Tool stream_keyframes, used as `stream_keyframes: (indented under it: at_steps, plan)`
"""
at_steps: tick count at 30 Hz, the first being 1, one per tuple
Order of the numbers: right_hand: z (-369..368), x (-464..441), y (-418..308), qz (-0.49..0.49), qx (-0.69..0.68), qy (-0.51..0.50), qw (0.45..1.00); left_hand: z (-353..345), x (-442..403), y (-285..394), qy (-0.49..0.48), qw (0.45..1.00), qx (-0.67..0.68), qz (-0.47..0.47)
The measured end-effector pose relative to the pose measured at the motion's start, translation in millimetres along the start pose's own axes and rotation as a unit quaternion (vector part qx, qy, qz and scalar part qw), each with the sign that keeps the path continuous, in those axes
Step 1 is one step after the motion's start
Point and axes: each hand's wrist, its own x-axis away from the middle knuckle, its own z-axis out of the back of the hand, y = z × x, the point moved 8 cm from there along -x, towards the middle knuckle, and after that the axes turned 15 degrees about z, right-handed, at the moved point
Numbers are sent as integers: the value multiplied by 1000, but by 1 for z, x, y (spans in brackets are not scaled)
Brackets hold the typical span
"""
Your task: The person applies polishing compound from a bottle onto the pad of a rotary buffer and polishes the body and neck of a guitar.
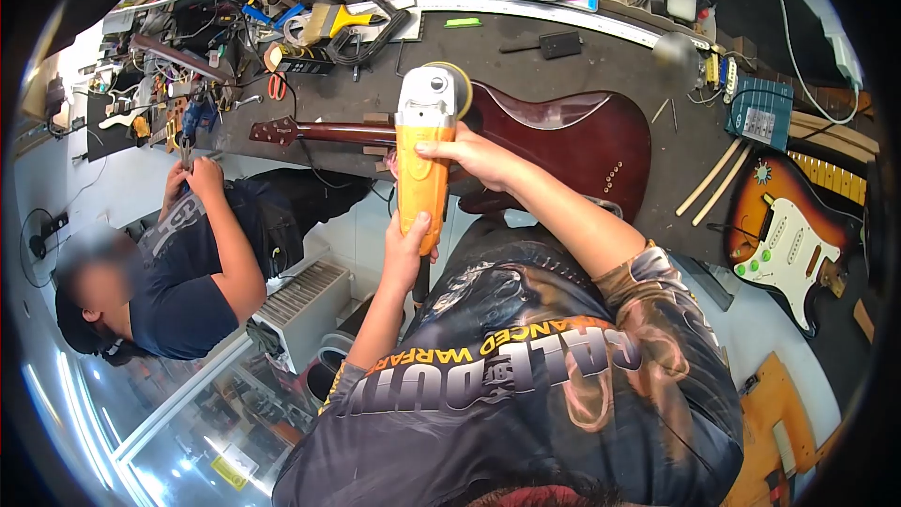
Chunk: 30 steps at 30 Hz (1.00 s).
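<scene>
An orange angle grinder [422, 174] with a silver metal head and a round yellow-edged pad [462, 86] is held upright in front of my body. My left hand [406, 246] wraps round the lower end of its orange housing. Higher up, my right hand [469, 155] grips the same housing, its thumb lying across the front. Behind the tool, a glossy dark red electric guitar [582, 145] lies on the bench, its neck pointing left. The grinder and my right hand hide part of the guitar where neck meets body.
A co-worker [202, 263] sits at the left, holding a small tool. A sunburst guitar body [788, 235] lies at the right beside two wooden sticks [718, 183] and a teal box [763, 113]. Brushes, cables and hand tools crowd the back of the dark bench [488, 47].
</scene>
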Motion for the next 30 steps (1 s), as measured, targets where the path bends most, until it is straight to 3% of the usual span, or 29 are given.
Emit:
stream_keyframes:
  at_steps: [3,6,10,15,21,25,30]
  plan:
    - [-7,15,-26,43,-11,2,999,-5,3,-4,-5,999,-36,-9]
    - [-8,5,-7,25,-52,-26,998,-4,3,-5,6,1000,-27,-12]
    - [-2,-19,22,24,4,-9,1000,0,5,-6,29,1000,-4,-2]
    - [-10,-11,5,44,-40,-42,997,-6,4,-12,12,1000,5,3]
    - [-5,-20,24,50,6,-14,999,0,-1,-21,19,1000,12,-7]
    - [-20,-29,23,-32,52,-2,998,9,6,-22,41,998,48,-17]
    - [-21,-40,39,32,60,-19,998,13,11,-25,47,997,49,-24]
